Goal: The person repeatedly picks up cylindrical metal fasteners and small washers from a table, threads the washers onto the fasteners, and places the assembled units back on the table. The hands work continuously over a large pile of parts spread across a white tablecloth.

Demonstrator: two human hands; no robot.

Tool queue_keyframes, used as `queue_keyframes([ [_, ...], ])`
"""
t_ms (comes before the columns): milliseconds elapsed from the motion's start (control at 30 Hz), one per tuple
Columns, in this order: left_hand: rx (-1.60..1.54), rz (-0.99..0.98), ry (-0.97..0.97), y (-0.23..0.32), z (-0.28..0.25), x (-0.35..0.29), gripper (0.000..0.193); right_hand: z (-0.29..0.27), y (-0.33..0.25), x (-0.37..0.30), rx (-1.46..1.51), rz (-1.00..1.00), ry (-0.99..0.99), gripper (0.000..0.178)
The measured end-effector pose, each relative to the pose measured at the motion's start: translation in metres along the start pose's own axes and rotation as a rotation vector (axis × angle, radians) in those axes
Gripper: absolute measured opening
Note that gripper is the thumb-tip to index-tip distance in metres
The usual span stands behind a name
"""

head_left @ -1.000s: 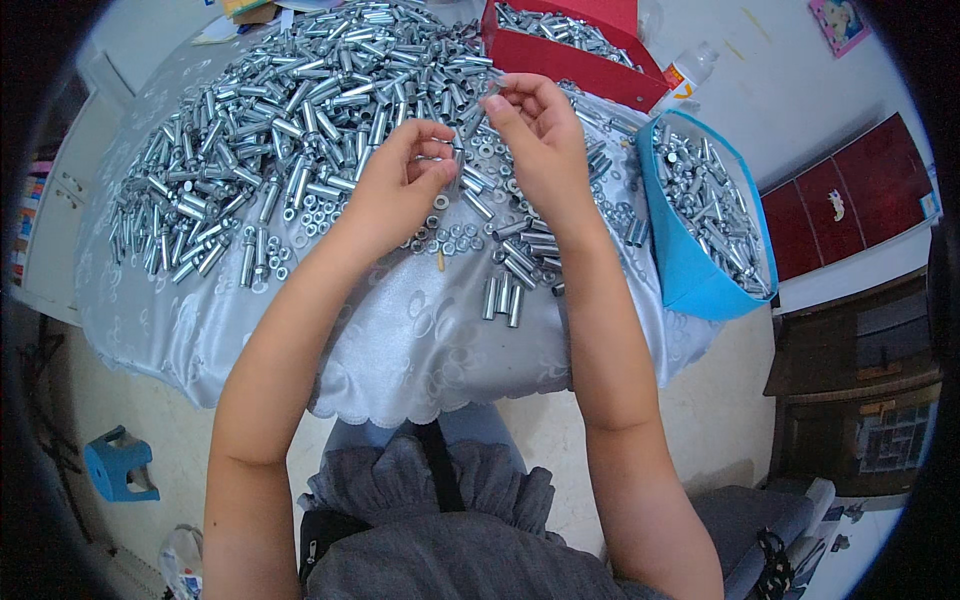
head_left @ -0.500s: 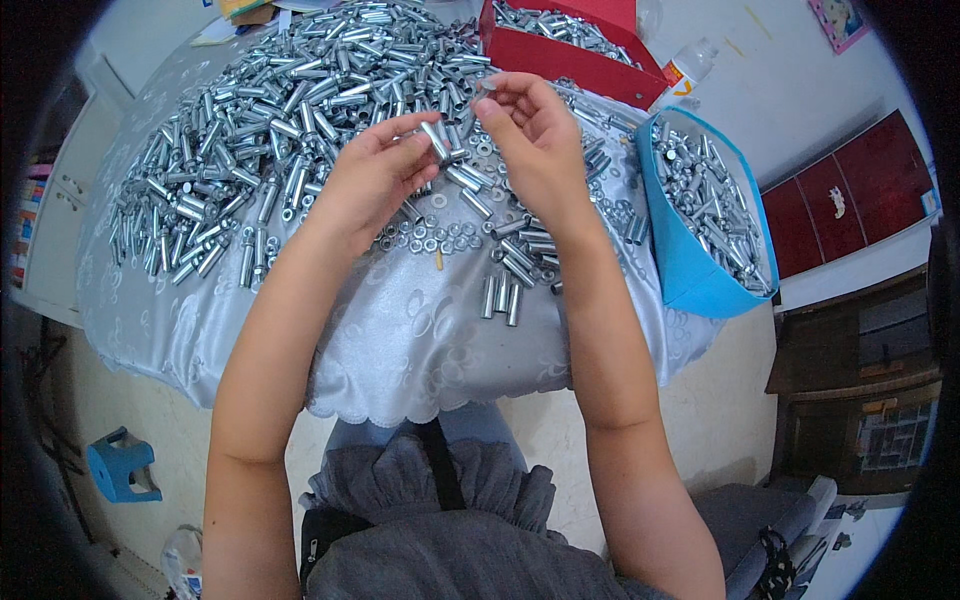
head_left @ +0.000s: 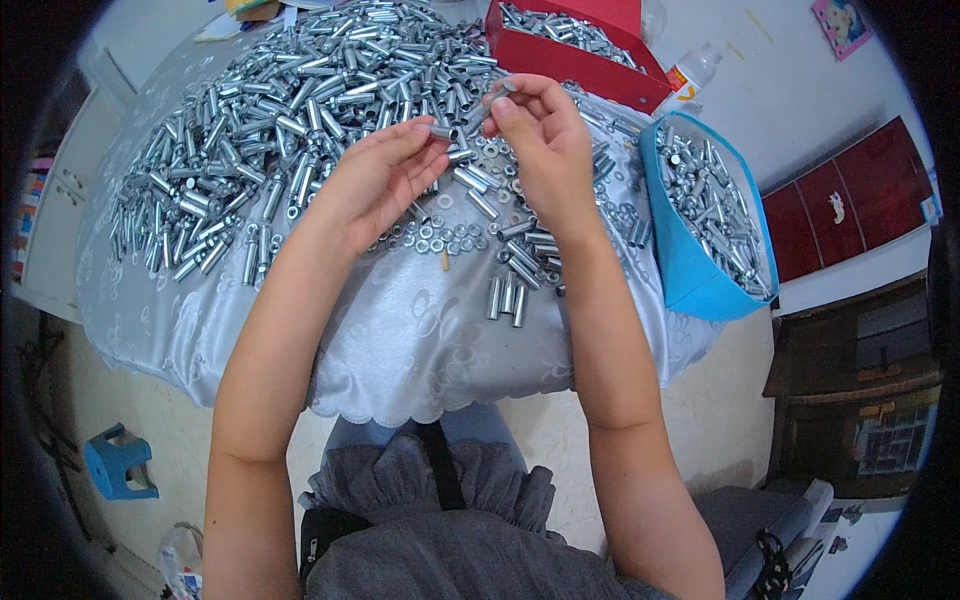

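My left hand point(head_left: 385, 175) pinches a short shiny metal sleeve point(head_left: 441, 132) between thumb and fingers, its open end pointing right. Close by on the right, my right hand point(head_left: 545, 140) grips a bolt point(head_left: 499, 93) whose head shows above the thumb; the shank is partly hidden by the fingers. The sleeve and the bolt are apart. Below the hands lie loose hex nuts point(head_left: 437, 245), washers point(head_left: 490, 150) and more sleeves point(head_left: 507, 300). A large heap of assembled sleeve anchors point(head_left: 330, 90) spreads over the table beyond my left hand.
A red box point(head_left: 570, 65) of metal parts stands at the back right, beside a clear plastic bottle point(head_left: 697, 68). To the right is a blue fabric bin point(head_left: 712, 300) full of bolts. A silvery patterned cloth point(head_left: 420, 350) covers the table. A blue stool point(head_left: 120, 462) stands on the floor at left.
The sleeve in my left hand has turned from steeply tilted to nearly level. My right hand has shifted slightly right, and the bolt in it now shows more clearly.
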State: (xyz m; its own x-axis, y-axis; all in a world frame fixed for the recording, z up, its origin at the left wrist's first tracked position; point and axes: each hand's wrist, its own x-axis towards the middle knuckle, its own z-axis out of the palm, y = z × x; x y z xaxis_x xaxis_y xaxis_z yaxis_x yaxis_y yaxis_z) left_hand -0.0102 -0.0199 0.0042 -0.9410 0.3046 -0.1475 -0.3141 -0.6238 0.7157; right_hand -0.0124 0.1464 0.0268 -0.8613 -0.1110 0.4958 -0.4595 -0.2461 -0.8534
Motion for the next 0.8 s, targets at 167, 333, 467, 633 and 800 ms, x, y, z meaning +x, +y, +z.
queue_keyframes([
  [167,0.022,0.017,-0.011,0.000,0.004,-0.002,0.025,0.001,0.003,-0.001,-0.018,-0.006,-0.003,0.021],
  [333,0.025,0.012,0.019,0.001,0.008,-0.004,0.023,0.001,0.004,0.001,0.003,-0.026,0.013,0.020],
  [467,0.156,-0.036,-0.049,0.002,0.013,-0.009,0.024,-0.001,0.003,0.001,0.050,0.002,-0.008,0.020],
  [633,0.429,0.039,-0.085,-0.001,0.015,-0.009,0.035,-0.001,0.001,0.001,-0.065,0.045,0.019,0.018],
  [800,0.584,0.261,-0.067,-0.005,0.022,-0.013,0.044,-0.003,-0.003,0.000,-0.109,0.090,-0.017,0.018],
])
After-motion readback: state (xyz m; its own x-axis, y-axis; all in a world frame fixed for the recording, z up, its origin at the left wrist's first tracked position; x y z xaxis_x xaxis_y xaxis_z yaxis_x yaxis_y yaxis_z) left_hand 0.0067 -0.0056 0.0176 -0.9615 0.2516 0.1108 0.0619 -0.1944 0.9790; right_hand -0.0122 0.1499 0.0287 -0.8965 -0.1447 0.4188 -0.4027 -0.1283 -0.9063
